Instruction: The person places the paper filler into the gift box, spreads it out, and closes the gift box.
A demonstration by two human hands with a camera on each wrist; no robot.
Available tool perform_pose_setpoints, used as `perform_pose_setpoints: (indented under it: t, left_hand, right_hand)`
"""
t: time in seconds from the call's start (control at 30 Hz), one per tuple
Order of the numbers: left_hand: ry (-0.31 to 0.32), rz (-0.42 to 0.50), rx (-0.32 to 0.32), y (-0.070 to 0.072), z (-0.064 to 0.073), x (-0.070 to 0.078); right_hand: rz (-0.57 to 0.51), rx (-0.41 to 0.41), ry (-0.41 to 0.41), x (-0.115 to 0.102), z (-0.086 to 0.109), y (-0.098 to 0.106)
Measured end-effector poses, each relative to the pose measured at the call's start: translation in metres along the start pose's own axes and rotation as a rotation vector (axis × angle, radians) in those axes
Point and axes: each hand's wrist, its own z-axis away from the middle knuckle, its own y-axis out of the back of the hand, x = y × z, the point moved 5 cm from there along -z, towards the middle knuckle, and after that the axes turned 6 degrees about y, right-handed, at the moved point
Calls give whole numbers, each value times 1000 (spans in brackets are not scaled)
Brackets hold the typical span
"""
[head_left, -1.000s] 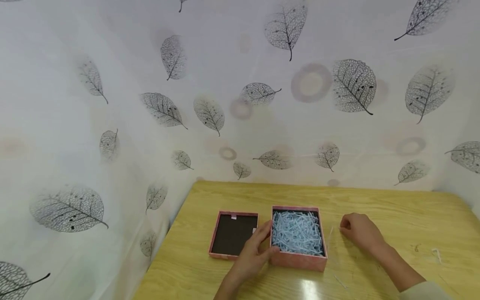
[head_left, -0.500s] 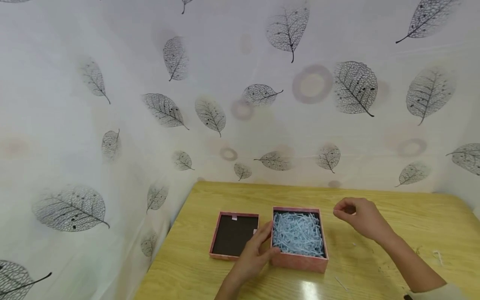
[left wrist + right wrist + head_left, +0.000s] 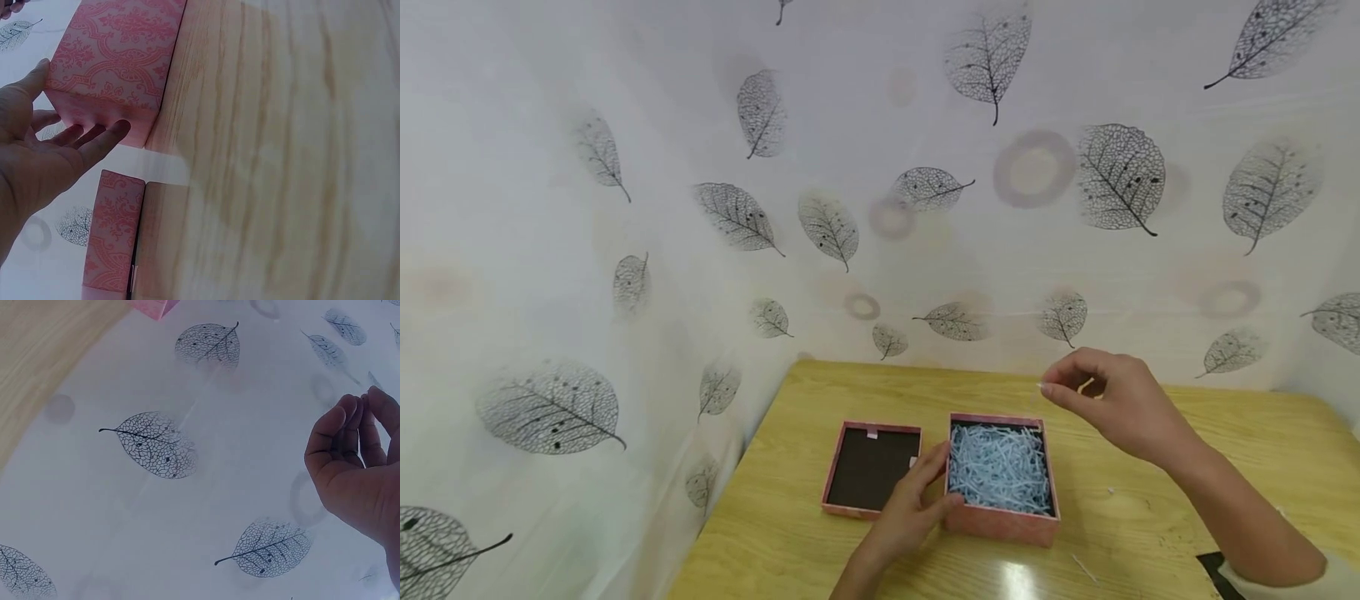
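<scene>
A pink-patterned square box stands on the table, filled with pale blue shredded paper. My left hand rests against its left side, thumb near the front corner; in the left wrist view, spread fingers touch the patterned box. Raised beyond the box's back right corner, my right hand pinches a tiny whitish paper shred between thumb and fingertips. The right wrist view shows the right hand with its fingertips together; the shred is too small to make out there.
Left of the box lies its shallow lid, dark inside face up and partly behind my left hand. A thin white strip and a small white scrap lie on the wooden table. A leaf-printed sheet hangs behind.
My right hand has lifted off the table right of the box and moved up and leftward. A thin strip beside the box is gone from the table. The left hand stays at the box.
</scene>
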Motion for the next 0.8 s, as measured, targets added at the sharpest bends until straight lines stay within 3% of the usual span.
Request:
perform_pose_setpoints:
  t: [0.2, 0.47, 0.57, 0.7, 0.8]
  left_hand:
    - [7, -2, -3, -1, 0, 0]
    - [-18, -2, -7, 0, -1, 0]
    - [-36, -4, -2, 1, -1, 1]
    - [-38, -22, 19, 1, -1, 0]
    - [-38, -49, 33, 1, -2, -1]
  right_hand:
    - [-62, -58, -12, 4, 4, -23]
    - [-162, -314, -47, 30, 18, -75]
    - [-155, -330, -42, 32, 21, -77]
    - [-145, -295, -158, 42, 32, -75]
    - [-202, -293, -273, 51, 48, -78]
